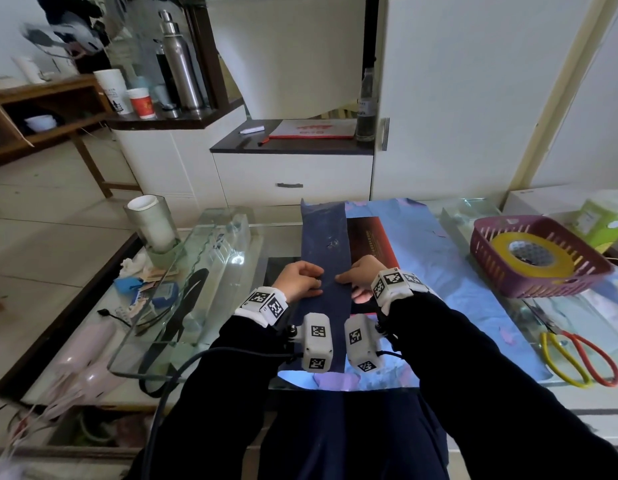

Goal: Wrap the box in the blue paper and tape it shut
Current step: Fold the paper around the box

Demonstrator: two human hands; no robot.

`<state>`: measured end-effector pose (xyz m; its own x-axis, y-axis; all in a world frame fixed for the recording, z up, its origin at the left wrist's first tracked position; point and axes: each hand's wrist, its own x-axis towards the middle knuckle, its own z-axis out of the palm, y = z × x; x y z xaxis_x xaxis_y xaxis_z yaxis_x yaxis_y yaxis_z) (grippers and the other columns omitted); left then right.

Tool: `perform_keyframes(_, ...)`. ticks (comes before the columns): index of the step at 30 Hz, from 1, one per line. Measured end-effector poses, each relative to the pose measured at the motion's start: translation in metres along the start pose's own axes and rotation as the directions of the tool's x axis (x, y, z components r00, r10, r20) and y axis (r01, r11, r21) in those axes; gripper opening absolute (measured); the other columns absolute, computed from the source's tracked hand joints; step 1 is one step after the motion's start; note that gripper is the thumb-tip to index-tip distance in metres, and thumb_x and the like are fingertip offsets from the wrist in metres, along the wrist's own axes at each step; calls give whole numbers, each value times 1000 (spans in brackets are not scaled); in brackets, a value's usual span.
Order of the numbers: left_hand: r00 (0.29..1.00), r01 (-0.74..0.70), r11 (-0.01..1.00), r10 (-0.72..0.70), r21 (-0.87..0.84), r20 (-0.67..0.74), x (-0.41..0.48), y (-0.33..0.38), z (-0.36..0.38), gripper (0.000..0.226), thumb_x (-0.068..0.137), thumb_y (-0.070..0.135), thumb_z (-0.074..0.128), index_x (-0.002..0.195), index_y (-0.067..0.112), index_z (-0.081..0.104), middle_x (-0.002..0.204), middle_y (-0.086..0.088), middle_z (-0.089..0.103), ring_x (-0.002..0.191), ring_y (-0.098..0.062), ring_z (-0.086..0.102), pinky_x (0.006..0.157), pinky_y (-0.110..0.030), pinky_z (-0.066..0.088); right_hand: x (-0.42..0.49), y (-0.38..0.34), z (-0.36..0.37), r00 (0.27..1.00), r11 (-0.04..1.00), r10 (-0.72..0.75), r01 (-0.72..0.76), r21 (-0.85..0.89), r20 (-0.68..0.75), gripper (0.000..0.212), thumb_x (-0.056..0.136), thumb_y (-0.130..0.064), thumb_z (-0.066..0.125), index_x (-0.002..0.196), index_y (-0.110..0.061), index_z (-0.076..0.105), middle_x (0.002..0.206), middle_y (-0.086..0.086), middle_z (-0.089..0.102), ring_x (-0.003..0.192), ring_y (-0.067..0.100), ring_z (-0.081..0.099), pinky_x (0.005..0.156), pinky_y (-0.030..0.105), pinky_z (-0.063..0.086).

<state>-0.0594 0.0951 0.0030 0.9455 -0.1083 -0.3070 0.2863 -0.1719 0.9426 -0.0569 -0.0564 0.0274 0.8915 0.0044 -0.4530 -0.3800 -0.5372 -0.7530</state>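
1. The blue paper (pixel 473 289) lies spread on the glass bench (pixel 286 237). A dark flap (pixel 323 237) of it is folded over the box (pixel 369 237) at mid-bench.
2. The left hand (pixel 298 280) and right hand (pixel 361 275) both grip the flap's near part with curled fingers.
3. Draw the flap taut and flat, and pin it with one hand before reaching right for the tape roll (pixel 529 252).
4. The box's left side and near end are covered. I cannot tell whether any tape is already on.

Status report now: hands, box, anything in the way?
On paper: left hand, right hand, both gripping. Red box part covered. Yellow tape in basket; nothing blocking.
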Motion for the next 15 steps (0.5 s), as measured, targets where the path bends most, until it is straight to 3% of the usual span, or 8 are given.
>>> perform_keyframes(2,999,-29,999,30,33,-30,-2,-4,2,21,86,-16,48,91,2,58,83,-4,52,72,-12,53,51,-11,52,-8,3,-1,998,999,30,-31,21,46,18,88,-13,64,83,3,60,60,11,61,46,19,57,42,21,49)
perform_keyframes(4,994,-63,992,72,107,-88,-1,-8,2,29,85,-16,50,111,-5,58,90,-8,58,74,-15,56,60,-15,51,-14,5,-2,994,997,54,-59,52,93,21,89,-14,62,74,1,59,52,8,64,38,15,58,39,17,48)
perform_keyframes(7,982,-63,963,106,261,-155,0,-13,-3,38,81,-10,59,119,-1,56,118,-17,59,111,-27,56,93,-30,46,-19,8,-2,994,989,68,-79,122,86,22,90,-12,60,71,-1,58,62,10,63,34,13,58,37,15,46)
perform_keyframes(9,981,-15,948,75,318,-178,1,-19,-5,46,79,-4,65,123,4,53,127,-16,55,121,-28,51,105,-37,40,-21,9,0,995,981,65,-77,179,72,24,92,-10,57,70,-1,57,59,10,62,32,14,58,34,15,45)
perform_keyframes(13,980,150,935,-96,323,-176,11,-38,-3,71,70,24,75,132,7,45,131,-17,53,119,-32,54,104,-44,42,-25,9,12,994,979,64,-79,189,87,38,97,-26,51,67,-4,58,57,9,62,44,17,60,37,16,47)
perform_keyframes(15,982,169,938,-133,303,-135,7,-34,4,62,80,24,70,132,3,45,130,-18,55,119,-34,53,105,-42,41,-28,8,16,993,975,64,-83,204,100,42,95,-32,53,65,-4,58,52,8,62,43,17,60,41,18,48)
